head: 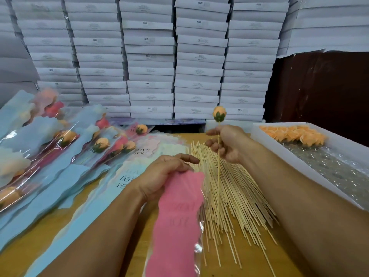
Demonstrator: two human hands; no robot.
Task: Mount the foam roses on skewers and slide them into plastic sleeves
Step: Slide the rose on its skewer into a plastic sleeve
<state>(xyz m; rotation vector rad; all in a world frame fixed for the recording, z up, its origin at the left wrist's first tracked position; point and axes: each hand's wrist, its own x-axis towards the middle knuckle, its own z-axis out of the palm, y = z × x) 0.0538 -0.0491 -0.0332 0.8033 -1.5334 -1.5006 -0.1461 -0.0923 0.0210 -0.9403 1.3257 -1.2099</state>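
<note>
My right hand [225,143] pinches a wooden skewer [218,172] held upright, with an orange foam rose [219,113] mounted on its top. The skewer's lower end reaches down beside the mouth of a pink plastic sleeve [177,222]. My left hand [165,174] grips the top edge of that sleeve, which hangs toward me over the table. A pile of loose skewers [235,200] lies on the wooden table under my right forearm. Several orange roses [293,135] sit in a white box at the right.
The white box [299,166] has shiny plastic lining in its near half. Empty sleeves printed "LOVE YOU" [139,158] lie in the middle. Finished sleeved roses [65,140] are piled at the left. Stacks of white cartons [151,56] form a wall behind the table.
</note>
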